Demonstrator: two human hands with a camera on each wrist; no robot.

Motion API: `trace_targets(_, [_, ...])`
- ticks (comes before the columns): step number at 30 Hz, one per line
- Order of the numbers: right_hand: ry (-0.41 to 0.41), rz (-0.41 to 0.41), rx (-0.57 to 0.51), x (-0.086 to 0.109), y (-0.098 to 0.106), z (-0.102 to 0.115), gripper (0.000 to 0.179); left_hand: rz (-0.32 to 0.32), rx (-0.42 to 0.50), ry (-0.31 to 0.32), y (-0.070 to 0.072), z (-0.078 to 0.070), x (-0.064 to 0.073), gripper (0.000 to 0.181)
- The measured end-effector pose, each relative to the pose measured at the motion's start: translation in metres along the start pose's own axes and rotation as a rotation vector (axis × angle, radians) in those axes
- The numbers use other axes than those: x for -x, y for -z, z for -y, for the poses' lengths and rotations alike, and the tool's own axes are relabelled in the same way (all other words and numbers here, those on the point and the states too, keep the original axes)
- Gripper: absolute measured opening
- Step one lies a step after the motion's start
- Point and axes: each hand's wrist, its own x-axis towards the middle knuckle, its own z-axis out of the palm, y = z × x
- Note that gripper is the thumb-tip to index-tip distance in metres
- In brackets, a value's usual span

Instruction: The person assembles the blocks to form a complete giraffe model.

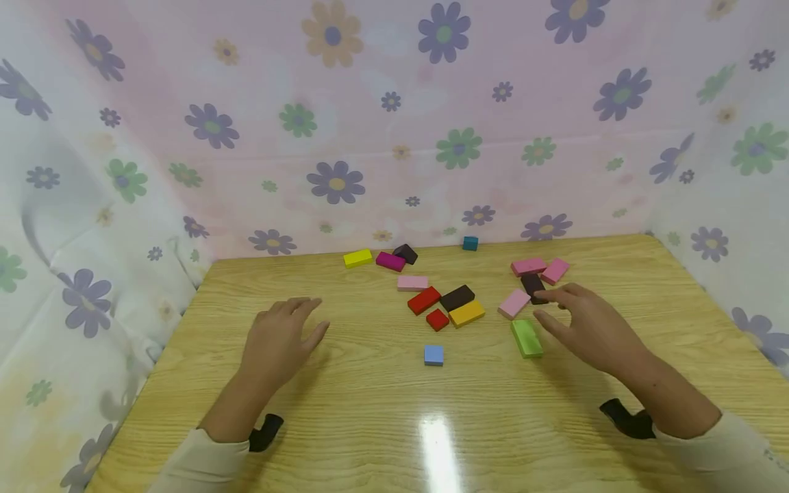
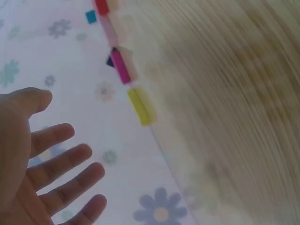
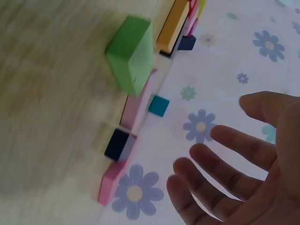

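My left hand (image 1: 277, 342) hovers over the left part of the table, fingers spread and holding nothing; the yellow block (image 1: 357, 258) lies farthest left of the blocks, beyond it. On the other side, my right hand (image 1: 588, 325) hangs beside the light green block (image 1: 527, 339), its fingers loosely extended. In the head view its index fingertip overlaps a dark block (image 1: 533, 287). A light pink block (image 1: 514, 304) and two deeper pink blocks, one (image 1: 528, 267) left of the other (image 1: 555, 271), lie around that dark one. The right wrist view shows this palm bare.
Mid-table lie two red blocks, a long one (image 1: 424, 300) and a short one (image 1: 437, 320), a dark brown block (image 1: 457, 298) and an orange block (image 1: 466, 313). A small blue block (image 1: 434, 355) lies nearest. Flowered cloth (image 1: 370, 137) rises behind, with a teal block (image 1: 470, 243) close to it.
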Motion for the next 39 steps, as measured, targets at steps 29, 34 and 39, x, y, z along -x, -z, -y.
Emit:
trace_targets(29, [0.008, 0.111, -0.016, 0.008, -0.048, 0.001, 0.046, 0.221, 0.018, -0.229, -0.039, -0.15, -0.071, 0.038])
trace_targets(34, [0.008, 0.11, -0.006, 0.008, -0.049, 0.004, 0.047, 0.238, 0.004, -0.257, -0.049, -0.161, -0.087, 0.04])
trace_targets(39, [0.023, 0.088, 0.009, 0.011, -0.05, 0.004, 0.046, 0.297, 0.022, -0.243, -0.06, -0.17, -0.099, 0.043])
